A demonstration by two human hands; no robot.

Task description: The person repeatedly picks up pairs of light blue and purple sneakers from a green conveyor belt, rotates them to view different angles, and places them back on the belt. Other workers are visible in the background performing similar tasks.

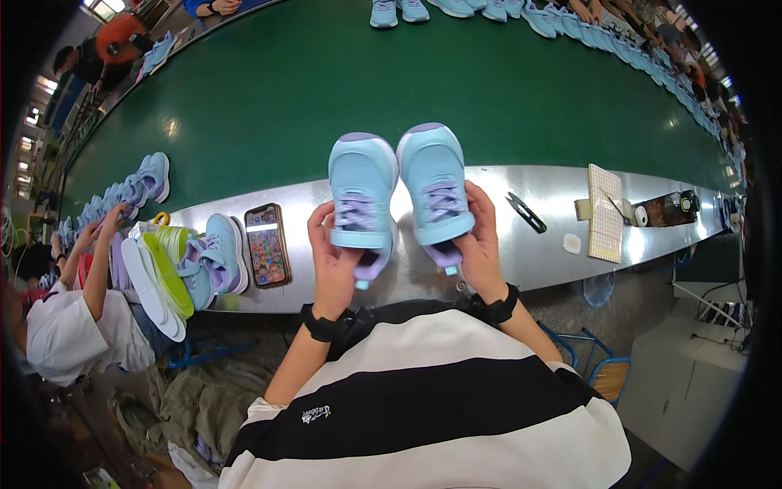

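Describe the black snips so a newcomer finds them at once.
Find the silver metal strip along the near side of the green surface. On it, just right of the right hand, which holds a pale blue shoe, lie the snips. Slim, black and pointed, they look unlike the small white piece and long cream pad farther right.

Desk (546, 257) runs crosswise before the wearer; broad flat surface (269, 106) beyond it. Centre, above desk: left sneaker (363, 175) in left hand (328, 248), right sneaker (434, 171) in right hand (484, 251), side by side, toes pointing away. Left of left hand, in order: smartphone (267, 246), sneaker pair (223, 253), insoles (167, 273). Right of right hand: thread snips (527, 213), notebook (605, 220), bottle (672, 209) farther right. Small flat piece (572, 244) between snips and notebook, nearer the wearer. Sneaker row (619, 49) along the far surface's right edge. Stool (608, 379) behind desk's near edge, right.
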